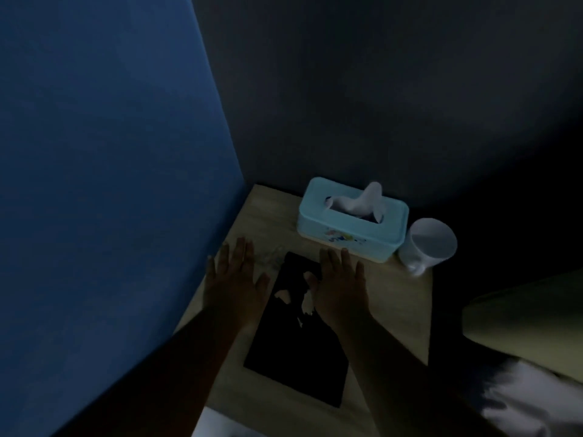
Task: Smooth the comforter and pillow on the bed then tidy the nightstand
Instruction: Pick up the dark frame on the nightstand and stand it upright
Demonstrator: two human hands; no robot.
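Observation:
The room is dim. A light wooden nightstand (pixel 394 313) fills the lower middle of the view. A black book or notebook with a pale cover picture (pixel 293 351) lies flat on it. My left hand (pixel 235 279) hovers flat over the nightstand just left of the book, fingers spread, holding nothing. My right hand (pixel 339 287) lies flat over the book's far right corner, fingers apart and palm down. A light blue tissue box (pixel 350 233) with a tissue sticking up stands at the back. A white mug (pixel 427 246) stands right of it.
A blue wall (pixel 104 184) runs close along the nightstand's left side and a dark wall stands behind it. A pale pillow or bedding edge (pixel 530 313) and patterned fabric (pixel 530 398) lie at the lower right. Something small and pale lies on the wood (pixel 268 257) near my left fingers.

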